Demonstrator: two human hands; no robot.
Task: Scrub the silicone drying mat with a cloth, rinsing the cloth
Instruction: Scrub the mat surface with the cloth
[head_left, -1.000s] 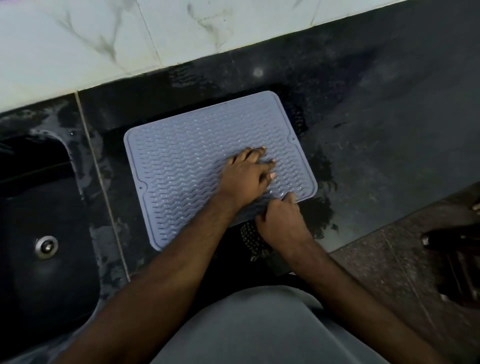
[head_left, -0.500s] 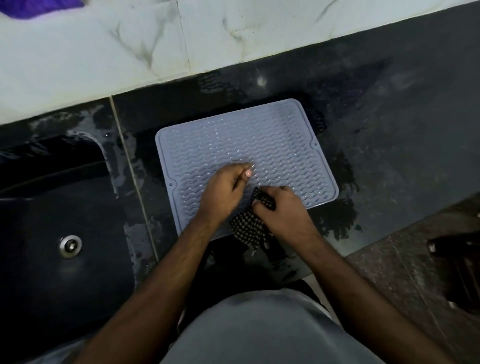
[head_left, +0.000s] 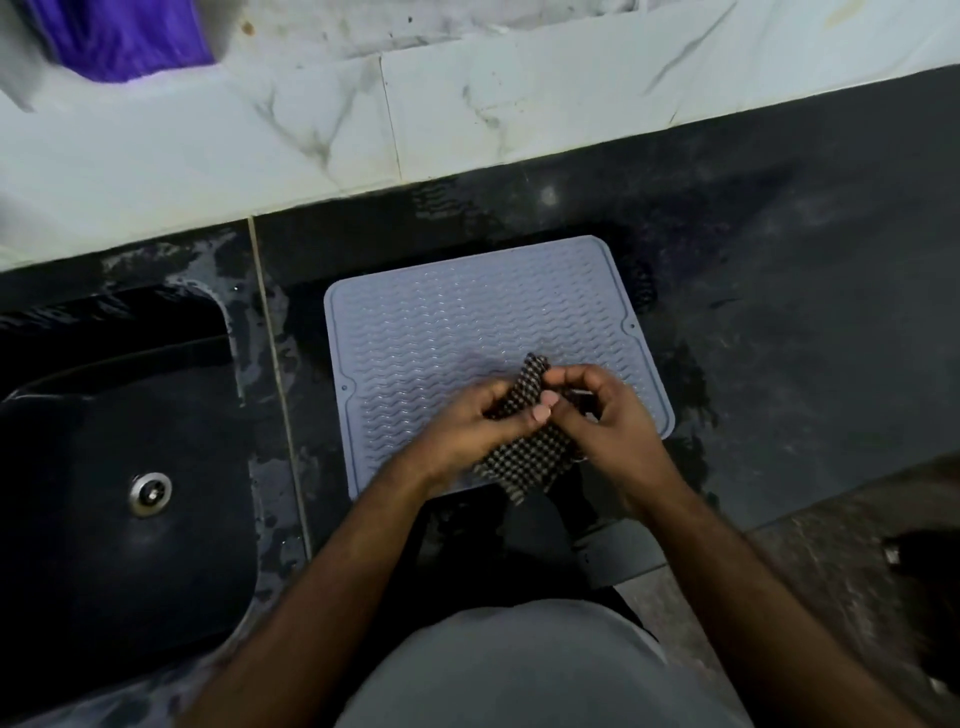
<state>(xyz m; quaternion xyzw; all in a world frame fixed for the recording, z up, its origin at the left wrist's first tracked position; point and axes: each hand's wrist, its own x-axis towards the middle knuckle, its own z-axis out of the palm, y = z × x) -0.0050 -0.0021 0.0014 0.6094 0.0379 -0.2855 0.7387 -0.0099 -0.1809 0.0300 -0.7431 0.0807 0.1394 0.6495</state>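
Both my hands, left and right, pinched the cloth above the mat on the table. I judged a loose bunch could slip mid-scrub and drag the mat.

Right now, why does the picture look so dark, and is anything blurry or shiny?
Head view: the light is dim, so the black sink and counter go murky; wet patches on the counter shine a little; a bright glint sits on the sink drain; the checked cloth and grey ridged mat look fairly sharp; the purple thing at the top corner is smeared; the edges bend from the wide lens.
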